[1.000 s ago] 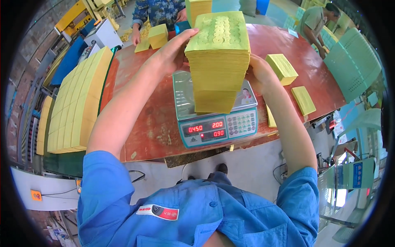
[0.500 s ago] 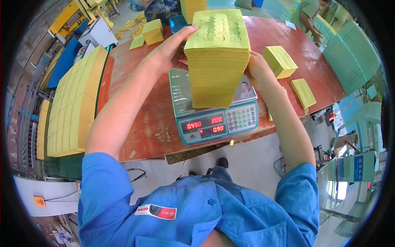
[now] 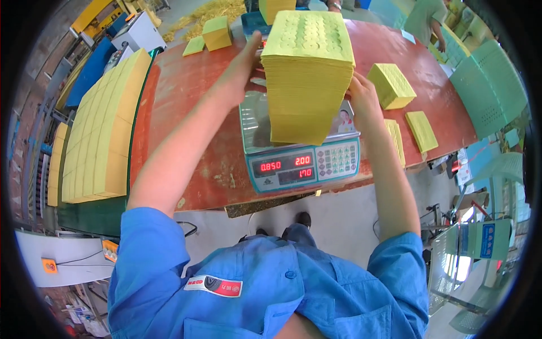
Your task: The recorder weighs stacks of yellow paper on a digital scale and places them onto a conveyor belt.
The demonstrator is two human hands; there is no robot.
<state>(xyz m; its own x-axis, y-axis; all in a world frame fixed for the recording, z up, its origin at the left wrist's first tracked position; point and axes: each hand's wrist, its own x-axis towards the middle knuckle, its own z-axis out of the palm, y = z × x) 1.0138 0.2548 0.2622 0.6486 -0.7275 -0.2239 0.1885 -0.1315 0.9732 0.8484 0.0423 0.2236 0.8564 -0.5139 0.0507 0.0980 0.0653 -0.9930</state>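
A tall stack of yellow paper sheets (image 3: 305, 96), its top embossed with rows of round marks, stands on the metal pan of a digital scale (image 3: 305, 166) with a lit red display and a keypad. My left hand (image 3: 244, 70) is beside the stack's left side, thumb raised and fingers spread, with a slight gap to the paper. At the right side is my right hand (image 3: 364, 96), its fingers stretched out by the stack's edge and seemingly touching it lightly. The stack hides part of the pan.
The red table (image 3: 197, 124) bears a yellow block (image 3: 390, 86), a thin yellow stack (image 3: 422, 131) and another partly behind my right forearm (image 3: 394, 138). Farther off lie more yellow stacks (image 3: 217, 34). Many yellow blocks (image 3: 101, 135) line the left. A person (image 3: 423, 22) stands at the far right.
My left hand has loosened from the stack and its fingers have spread. My right hand has eased its hold. The scale's displayed figures have changed. The view has shifted slightly.
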